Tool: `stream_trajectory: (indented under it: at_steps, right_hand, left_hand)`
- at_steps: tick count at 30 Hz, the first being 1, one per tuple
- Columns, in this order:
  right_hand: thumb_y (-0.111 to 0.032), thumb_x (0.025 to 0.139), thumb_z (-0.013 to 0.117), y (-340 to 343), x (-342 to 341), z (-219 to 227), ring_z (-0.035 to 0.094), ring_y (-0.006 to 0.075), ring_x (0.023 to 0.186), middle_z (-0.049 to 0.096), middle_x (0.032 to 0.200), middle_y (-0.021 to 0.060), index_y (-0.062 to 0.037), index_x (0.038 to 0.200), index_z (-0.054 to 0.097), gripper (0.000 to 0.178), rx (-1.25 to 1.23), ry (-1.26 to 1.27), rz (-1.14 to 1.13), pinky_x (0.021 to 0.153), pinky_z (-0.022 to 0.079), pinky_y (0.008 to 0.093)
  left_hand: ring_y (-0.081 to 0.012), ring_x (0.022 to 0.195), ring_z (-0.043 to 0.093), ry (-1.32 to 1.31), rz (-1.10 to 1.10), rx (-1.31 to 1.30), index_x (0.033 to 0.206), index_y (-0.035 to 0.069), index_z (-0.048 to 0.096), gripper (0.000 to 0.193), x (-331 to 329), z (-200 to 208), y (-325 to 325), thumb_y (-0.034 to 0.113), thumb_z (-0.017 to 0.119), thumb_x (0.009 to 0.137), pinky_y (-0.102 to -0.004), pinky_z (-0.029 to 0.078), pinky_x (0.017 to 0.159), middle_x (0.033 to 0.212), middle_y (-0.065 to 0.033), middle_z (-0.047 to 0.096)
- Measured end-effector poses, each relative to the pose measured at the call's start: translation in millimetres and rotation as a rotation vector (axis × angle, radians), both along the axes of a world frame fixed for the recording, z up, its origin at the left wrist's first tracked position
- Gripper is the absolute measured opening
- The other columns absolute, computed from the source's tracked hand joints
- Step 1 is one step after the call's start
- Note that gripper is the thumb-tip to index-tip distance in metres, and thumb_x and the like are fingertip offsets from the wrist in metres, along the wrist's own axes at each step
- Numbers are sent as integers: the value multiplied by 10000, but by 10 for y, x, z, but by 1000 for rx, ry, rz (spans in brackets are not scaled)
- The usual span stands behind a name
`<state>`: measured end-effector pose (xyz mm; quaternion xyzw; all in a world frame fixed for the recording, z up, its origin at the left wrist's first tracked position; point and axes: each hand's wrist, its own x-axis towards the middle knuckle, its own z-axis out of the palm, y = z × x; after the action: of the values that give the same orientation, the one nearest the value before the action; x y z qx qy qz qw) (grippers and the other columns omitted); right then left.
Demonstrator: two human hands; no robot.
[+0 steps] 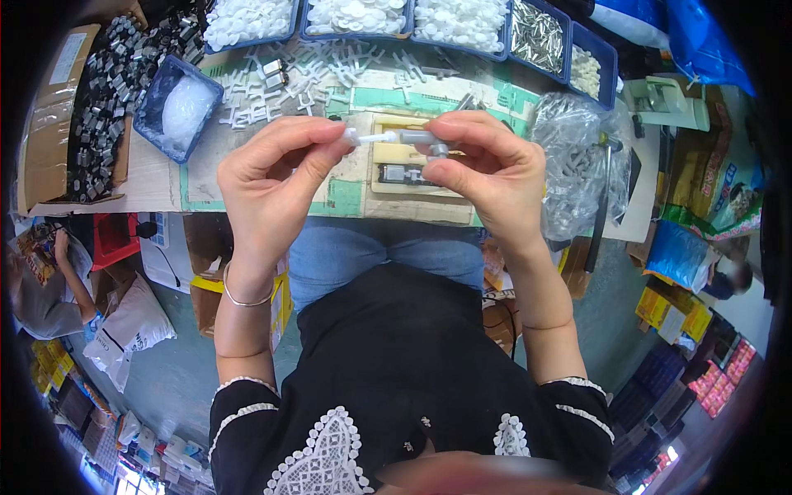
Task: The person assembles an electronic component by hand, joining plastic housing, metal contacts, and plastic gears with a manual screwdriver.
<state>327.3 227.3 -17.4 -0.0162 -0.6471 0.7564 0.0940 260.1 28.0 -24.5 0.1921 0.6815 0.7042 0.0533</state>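
My left hand [276,169] pinches a small white plastic rod [371,138] by its wider end, between thumb and fingertips. Between the thumb and fingers of my right hand [499,169] is a grey plastic tube piece [417,136] with a short side branch. The rod's free end meets the end of the tube; how far it goes in is too small to tell. Below them on the bench lies a cream-coloured fixture [381,183], with a dark and silver metal part [403,173] in its lower recess. My right fingers partly cover the fixture.
White branched plastic pieces [247,91] lie scattered behind my left hand. Blue bins of white caps [355,16] and metal pins [540,37] line the back. A blue tray [142,124] and a carton [54,107] stand left; a clear bag [569,157] and a hammer [601,198] lie right.
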Motion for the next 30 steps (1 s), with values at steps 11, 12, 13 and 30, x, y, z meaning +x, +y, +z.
stream_trajectory:
  at_steps: [11, 12, 13, 30]
  right_hand:
    - [48, 674, 763, 34, 139, -64, 628, 160, 909, 634, 1021, 129, 8, 957, 684, 296, 351, 80, 31, 721, 543, 240]
    - [48, 674, 763, 81, 207, -96, 628, 160, 909, 634, 1021, 129, 8, 957, 684, 296, 352, 69, 21, 721, 543, 240]
    - [22, 661, 776, 161, 283, -138, 628, 169, 888, 647, 991, 117, -5, 935, 690, 288, 494, 58, 0, 719, 527, 253]
    - [-117, 618, 794, 614, 562, -696, 558, 210, 901, 680, 918, 13, -84, 877, 711, 274, 891, 72, 18, 823, 441, 329]
  left_hand:
    - [-175, 800, 647, -19, -58, -141, 941, -18, 669, 174, 156, -111, 124, -58, 670, 772, -255, 513, 718, 914, -108, 676]
    - [-200, 805, 650, 54, -9, -196, 970, -11, 658, 202, 197, -156, 199, -41, 674, 771, -263, 515, 722, 915, -115, 671]
    - [-224, 809, 653, 128, 42, -252, 1000, -4, 647, 233, 227, -214, 235, -25, 679, 770, -272, 518, 727, 916, -121, 665]
    - [-185, 943, 579, 819, -115, -731, 1019, 80, 654, 316, 579, -768, 455, 90, 689, 705, -332, 373, 813, 1018, -44, 590]
